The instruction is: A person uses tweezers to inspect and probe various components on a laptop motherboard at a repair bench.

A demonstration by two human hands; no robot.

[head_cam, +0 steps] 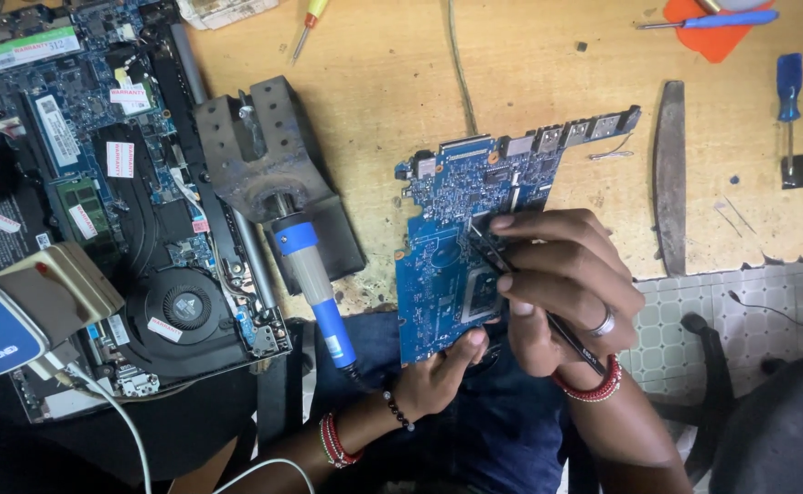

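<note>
both arms are bare of sleeves — the right hand (561,284) wears a silver ring on one finger and a red-and-white beaded band at the wrist, the left hand (438,375) a dark bead bracelet with red threads just behind it.

I count two circuit boards: a loose blue board (461,242) and an opened laptop (118,210). Three screwdrivers (788,91) lie on the desk (392,82), plus one soldering iron (314,284) and one metal file (669,174).

We have one head view, looking steeply down, close over our hands; wooden bench (401,82) beyond the grip, floor tiles (694,320) beneath.
</note>
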